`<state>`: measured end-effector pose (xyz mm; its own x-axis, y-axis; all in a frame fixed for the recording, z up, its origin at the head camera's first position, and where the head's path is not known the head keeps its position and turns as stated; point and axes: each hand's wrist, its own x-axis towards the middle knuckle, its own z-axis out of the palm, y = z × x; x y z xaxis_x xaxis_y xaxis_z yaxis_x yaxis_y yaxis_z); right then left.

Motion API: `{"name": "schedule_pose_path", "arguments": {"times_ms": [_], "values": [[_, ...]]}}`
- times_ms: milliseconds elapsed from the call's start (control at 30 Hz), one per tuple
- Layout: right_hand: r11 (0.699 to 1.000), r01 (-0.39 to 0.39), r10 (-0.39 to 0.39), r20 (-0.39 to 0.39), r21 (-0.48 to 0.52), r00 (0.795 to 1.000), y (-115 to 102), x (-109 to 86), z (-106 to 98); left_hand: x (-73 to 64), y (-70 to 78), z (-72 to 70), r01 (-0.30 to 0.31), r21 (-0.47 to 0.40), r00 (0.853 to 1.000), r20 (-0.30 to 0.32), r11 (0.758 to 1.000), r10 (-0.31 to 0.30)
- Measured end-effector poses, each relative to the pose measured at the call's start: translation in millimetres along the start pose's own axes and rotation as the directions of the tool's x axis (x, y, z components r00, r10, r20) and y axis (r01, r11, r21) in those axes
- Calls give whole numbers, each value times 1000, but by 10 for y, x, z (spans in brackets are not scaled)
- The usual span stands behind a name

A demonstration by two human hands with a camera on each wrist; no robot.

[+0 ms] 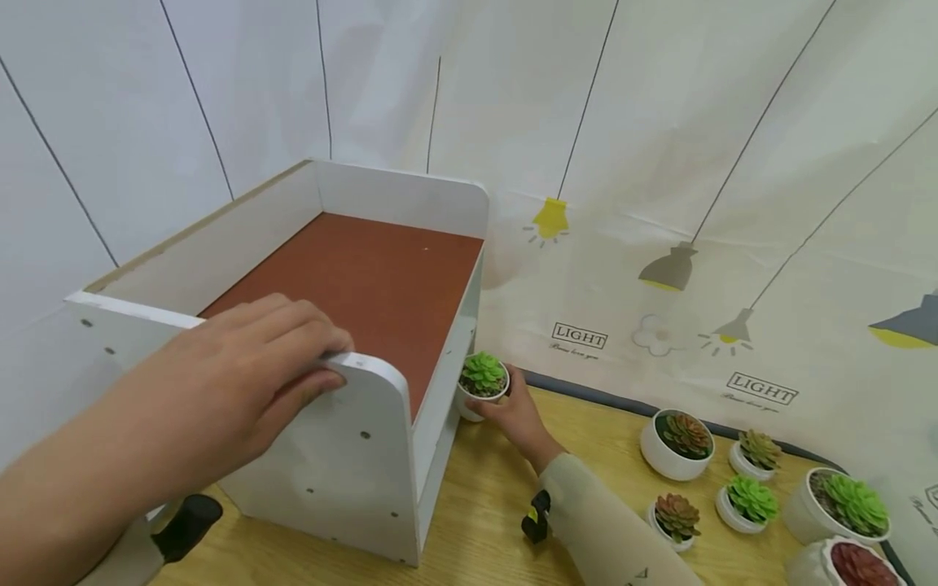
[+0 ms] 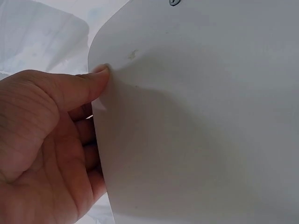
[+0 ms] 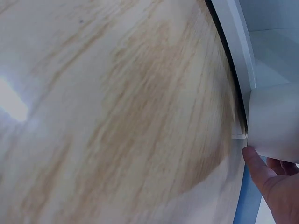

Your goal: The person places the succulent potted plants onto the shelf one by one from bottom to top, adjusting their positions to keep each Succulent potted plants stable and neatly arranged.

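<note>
My left hand [image 1: 256, 370] grips the top edge of the near side panel of a white shelf unit [image 1: 330, 456] with a reddish-brown top board. In the left wrist view the thumb [image 2: 88, 86] presses the panel's face and the other fingers lie behind it. With my right hand [image 1: 519, 415] I hold a small white pot with a green succulent [image 1: 484, 376] at the far end of the shelf's right, open side. The right wrist view shows that white pot [image 3: 275, 126] beside the shelf's edge, with fingers against its side. The shelf's inside is mostly hidden in the head view.
Several potted succulents stand on the wooden table [image 1: 586, 423] at the right, among them a large white pot [image 1: 676, 456], a brown succulent [image 1: 676, 517] and a red one [image 1: 861, 566]. A curtain [image 1: 623, 122] printed with lamps hangs behind. A black strap piece [image 1: 538, 521] sits at my right sleeve.
</note>
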<state>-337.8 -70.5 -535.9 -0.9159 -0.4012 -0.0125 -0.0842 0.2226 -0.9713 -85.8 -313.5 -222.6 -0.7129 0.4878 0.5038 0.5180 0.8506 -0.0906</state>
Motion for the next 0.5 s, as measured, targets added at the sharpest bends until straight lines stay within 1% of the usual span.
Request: {"name": "schedule_pose_path", "arguments": {"times_ms": [233,500], "values": [[999,0,0,14,-32,1000,-33,-8,18,0,5,-7,-6,-3,1000,-3,1000,6],[997,43,-42,19,-57,999,9,23,21,3,5,-3,-2,-6,1000,0,1000,2]]}}
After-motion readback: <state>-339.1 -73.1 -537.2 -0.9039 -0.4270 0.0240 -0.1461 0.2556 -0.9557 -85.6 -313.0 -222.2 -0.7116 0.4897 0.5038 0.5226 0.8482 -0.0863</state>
